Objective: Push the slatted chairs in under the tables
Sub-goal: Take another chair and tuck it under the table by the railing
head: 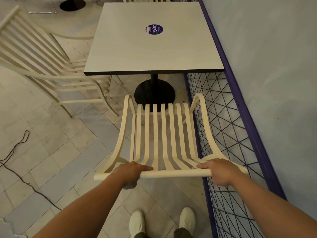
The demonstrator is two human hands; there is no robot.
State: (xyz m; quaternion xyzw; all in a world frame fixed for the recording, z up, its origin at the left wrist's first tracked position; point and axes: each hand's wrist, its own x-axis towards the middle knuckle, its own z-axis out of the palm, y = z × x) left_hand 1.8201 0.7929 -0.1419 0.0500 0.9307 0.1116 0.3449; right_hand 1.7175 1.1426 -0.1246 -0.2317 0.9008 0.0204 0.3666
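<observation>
Floor: pale rectangular tiles [68, 152] laid in a herringbone pattern, with a plain light wall [274, 66] to the right of the right hand.

Task item: cream slatted chair [161, 134] directly ahead of both hands, its back towards the person. The left hand [132, 170] and the right hand [217, 170] each curl over the top rail [175, 172] and grip it, well apart, one near each end. The seat front lies short of the near edge of the square white table [137, 48], not under it.

Surroundings: the table carries a round purple sticker [154, 29] and stands on a black pedestal base [154, 93], which sits just beyond the seat front, in line with the chair. A second slatted chair [42, 66] stands ahead and left of the left hand, its seat partly under the table's left side. A dark cable [17, 152] trails across the floor far left of the left hand. White shoes [136, 220] show below the hands.

Clearances: a purple-framed wire mesh barrier [231, 134] runs close beside the chair's right armrest and under the right hand. Open tiled floor lies left of the left hand, between the two chairs
</observation>
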